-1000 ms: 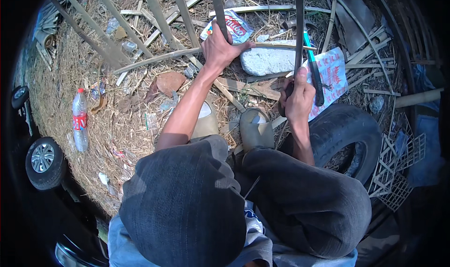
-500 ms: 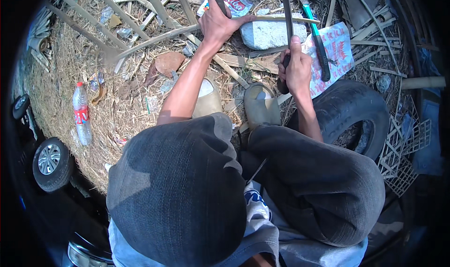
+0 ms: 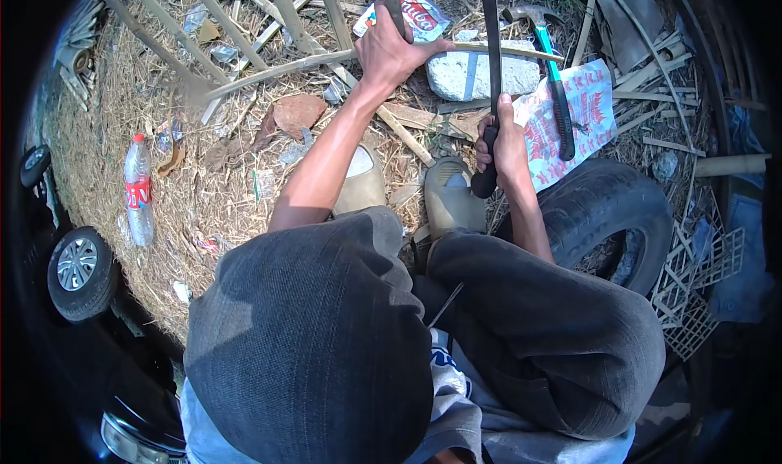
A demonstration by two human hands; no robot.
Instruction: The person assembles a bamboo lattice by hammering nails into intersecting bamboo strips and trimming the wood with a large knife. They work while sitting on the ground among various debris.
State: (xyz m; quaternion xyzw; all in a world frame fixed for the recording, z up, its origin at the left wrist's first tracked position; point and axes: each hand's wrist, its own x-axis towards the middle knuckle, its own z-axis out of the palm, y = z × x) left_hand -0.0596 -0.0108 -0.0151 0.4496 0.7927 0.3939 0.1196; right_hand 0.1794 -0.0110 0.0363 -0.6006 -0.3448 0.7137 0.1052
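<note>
Strip [image 3: 521, 52] over block [image 3: 453, 79], hammer [image 3: 557, 93] beside (right)

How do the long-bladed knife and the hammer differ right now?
The long-bladed knife is gripped in the right hand; the hammer lies unheld, partly over the printed sheet.
The knife's handle looks all dark; the hammer's is teal and black.
The knife has a long, narrow blade; the hammer ends in a short metal head.
Shared: both are hand tools.

Right hand [image 3: 508, 145] hemmed: stone block [image 3: 444, 81] 11 o'clock, hammer [image 3: 559, 109] 2, tyre [image 3: 582, 207] 4; open straw [image 3: 195, 193] 9, past left forearm [image 3: 327, 167]
</note>
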